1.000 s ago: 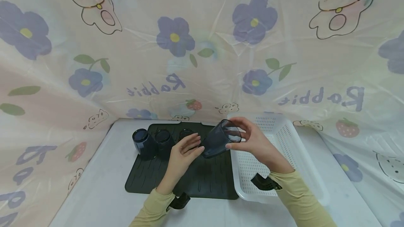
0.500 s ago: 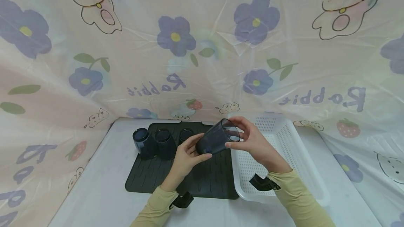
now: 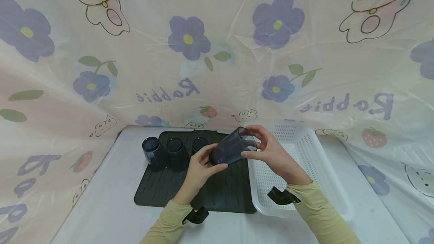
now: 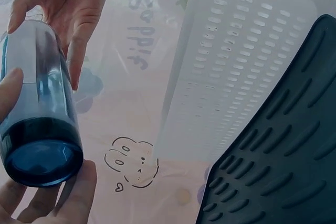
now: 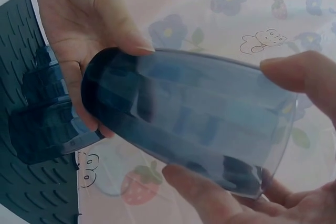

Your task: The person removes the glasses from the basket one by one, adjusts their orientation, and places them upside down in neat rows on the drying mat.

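Both hands hold one dark blue, see-through drinking glass (image 3: 228, 149), tilted on its side above the black ribbed mat (image 3: 223, 195). My left hand (image 3: 200, 168) grips the thick base end, thumb on the near side and fingers behind. Around the rim end, my right hand (image 3: 268, 151) holds the glass between thumb and fingers, the rim facing right. In the left wrist view the dark base of the glass (image 4: 44, 153) faces the camera. More glasses of the same kind stand on the mat: one at the far left (image 3: 156, 153), another (image 3: 178, 153) beside it, and a third (image 3: 199, 144) partly behind my left hand.
A white perforated plastic basket (image 3: 305, 157) stands on the right, touching or very near the mat's edge, under my right forearm. The white table (image 3: 112, 183) extends around the mat. Behind hangs a patterned plastic sheet (image 3: 223, 82).
My left hand has moved up and right onto the base of the glass and now grips it. The glass has shifted slightly left and tilted a little flatter. The right hand keeps its hold.
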`<state>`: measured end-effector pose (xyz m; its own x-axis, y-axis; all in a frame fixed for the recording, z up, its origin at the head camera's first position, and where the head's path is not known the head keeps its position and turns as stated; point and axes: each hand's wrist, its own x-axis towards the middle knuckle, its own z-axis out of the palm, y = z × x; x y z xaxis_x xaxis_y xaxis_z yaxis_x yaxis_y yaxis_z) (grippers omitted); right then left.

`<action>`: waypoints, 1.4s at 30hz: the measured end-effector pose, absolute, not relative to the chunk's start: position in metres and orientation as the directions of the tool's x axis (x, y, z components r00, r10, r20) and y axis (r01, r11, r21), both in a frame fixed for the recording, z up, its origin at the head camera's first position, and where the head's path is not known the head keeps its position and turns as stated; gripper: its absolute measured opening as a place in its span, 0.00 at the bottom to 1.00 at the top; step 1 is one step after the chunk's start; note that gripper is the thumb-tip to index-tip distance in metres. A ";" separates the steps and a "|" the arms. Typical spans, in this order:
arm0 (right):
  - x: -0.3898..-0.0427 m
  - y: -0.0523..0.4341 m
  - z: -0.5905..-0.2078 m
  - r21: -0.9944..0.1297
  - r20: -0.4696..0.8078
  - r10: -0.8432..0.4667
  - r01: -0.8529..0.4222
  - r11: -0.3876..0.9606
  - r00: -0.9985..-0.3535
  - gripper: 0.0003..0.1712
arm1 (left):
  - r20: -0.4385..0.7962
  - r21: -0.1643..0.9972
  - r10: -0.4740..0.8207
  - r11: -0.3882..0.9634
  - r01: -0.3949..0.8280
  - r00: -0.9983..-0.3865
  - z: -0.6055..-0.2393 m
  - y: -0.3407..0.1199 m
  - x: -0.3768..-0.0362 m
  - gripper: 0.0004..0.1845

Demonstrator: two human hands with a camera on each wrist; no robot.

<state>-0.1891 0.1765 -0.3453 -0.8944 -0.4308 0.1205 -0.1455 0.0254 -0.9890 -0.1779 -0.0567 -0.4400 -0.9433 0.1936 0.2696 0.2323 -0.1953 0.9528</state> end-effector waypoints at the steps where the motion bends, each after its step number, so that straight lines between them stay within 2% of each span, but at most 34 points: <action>1: -0.189 0.177 -0.346 -0.990 0.117 -0.432 -0.141 0.024 -0.894 0.42 | 0.272 0.953 0.191 -0.192 0.236 -0.943 -0.440 -0.057 -0.178 0.32; 18: -0.192 0.182 -0.351 -0.994 0.091 -0.458 -0.110 0.014 -0.884 0.41 | 0.271 0.955 0.177 -0.171 0.241 -0.946 -0.440 -0.056 -0.177 0.32; 30: -0.195 0.188 -0.356 -0.994 0.011 -0.486 -0.062 0.089 -0.874 0.43 | 0.207 0.947 0.154 -0.279 0.159 -0.966 -0.446 -0.058 -0.180 0.32; 42: -0.198 0.192 -0.366 -0.981 -0.079 -0.470 -0.016 0.193 -0.879 0.41 | 0.236 0.926 0.100 -0.325 0.193 -0.967 -0.442 -0.064 -0.182 0.31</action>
<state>-0.1985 0.1916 -0.3655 -0.8789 -0.4704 -0.0788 -0.0155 0.1933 -0.9810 -0.1825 -0.0637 -0.4423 -0.9665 0.1001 0.2362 0.1926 -0.3251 0.9259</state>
